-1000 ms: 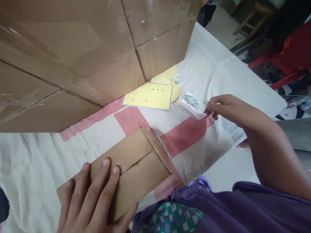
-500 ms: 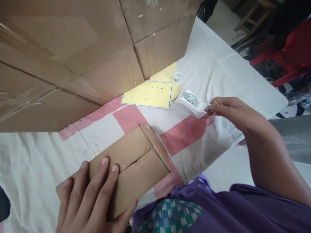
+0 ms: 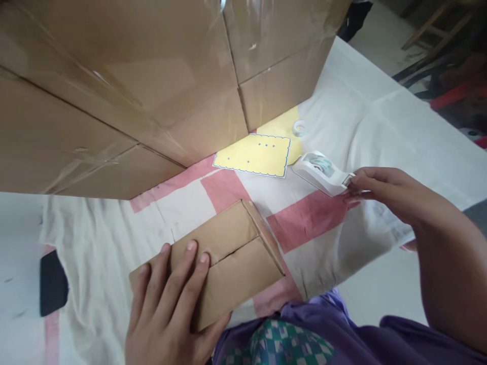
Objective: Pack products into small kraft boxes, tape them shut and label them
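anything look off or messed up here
Two minor things: the small box shows a dark gap along its top seam, near the left hand, so its flaps don't meet neatly; and the cloth is rumpled toward the picture's left rather than flat. I see no spill.

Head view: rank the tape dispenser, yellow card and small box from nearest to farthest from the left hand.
1. Small box: directly under the left hand.
2. Yellow card: beyond the box, at the foot of the large box.
3. Tape dispenser: farther right, by the right hand.
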`<state>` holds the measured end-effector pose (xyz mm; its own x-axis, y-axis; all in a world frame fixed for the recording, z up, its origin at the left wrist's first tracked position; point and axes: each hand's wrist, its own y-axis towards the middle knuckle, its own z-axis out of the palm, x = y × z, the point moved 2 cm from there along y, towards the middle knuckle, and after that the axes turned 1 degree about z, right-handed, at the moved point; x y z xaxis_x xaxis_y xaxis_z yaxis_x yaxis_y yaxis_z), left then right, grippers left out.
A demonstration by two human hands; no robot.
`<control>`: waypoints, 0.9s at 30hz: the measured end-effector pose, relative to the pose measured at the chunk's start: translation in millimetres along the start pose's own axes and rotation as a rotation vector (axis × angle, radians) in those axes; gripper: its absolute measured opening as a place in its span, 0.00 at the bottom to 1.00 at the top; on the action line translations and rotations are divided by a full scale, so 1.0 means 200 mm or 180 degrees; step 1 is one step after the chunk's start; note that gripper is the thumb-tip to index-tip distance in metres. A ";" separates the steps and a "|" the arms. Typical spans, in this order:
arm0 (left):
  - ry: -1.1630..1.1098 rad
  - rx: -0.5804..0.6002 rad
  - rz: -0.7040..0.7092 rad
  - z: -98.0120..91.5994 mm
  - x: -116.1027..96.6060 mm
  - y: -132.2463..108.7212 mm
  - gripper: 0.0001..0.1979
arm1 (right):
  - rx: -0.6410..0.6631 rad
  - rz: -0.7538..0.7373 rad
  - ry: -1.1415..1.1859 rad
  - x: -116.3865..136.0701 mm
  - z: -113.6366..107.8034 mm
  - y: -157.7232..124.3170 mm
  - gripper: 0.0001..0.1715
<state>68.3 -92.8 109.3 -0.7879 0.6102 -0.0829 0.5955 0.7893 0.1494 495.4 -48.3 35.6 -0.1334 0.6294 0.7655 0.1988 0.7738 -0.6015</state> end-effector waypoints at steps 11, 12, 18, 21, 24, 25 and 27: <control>0.0107 0.0041 0.0128 0.00 0.02 -0.02 0.45 | 0.0248 -0.0064 0.0058 -0.06 -0.03 0.04 0.27; 0.0096 0.0059 0.0124 0.00 0.02 -0.02 0.45 | 0.0278 -0.0095 0.0043 -0.06 -0.03 0.04 0.26; 0.0078 0.0037 0.0121 0.01 0.03 -0.03 0.44 | 0.0427 -0.0158 0.0298 -0.08 -0.05 0.05 0.22; 0.0109 0.0045 0.0176 0.01 0.04 -0.03 0.44 | 0.0430 -0.0101 0.0505 -0.08 -0.05 0.06 0.20; 0.0157 0.0034 0.0203 0.01 0.04 -0.03 0.46 | 0.0352 -0.0013 0.0443 -0.08 -0.04 0.06 0.20; 0.0144 0.0016 0.0184 0.01 0.03 -0.03 0.46 | 0.0296 0.0022 0.0410 -0.08 -0.03 0.05 0.21; 0.0095 -0.0011 0.0127 0.01 0.03 -0.02 0.44 | -0.0026 0.0015 0.0307 -0.09 -0.03 0.05 0.25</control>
<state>61.4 -92.6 106.8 -0.7680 0.6387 -0.0475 0.6259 0.7642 0.1556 504.9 -52.1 18.1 -0.0385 0.6228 0.7814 0.2071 0.7700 -0.6035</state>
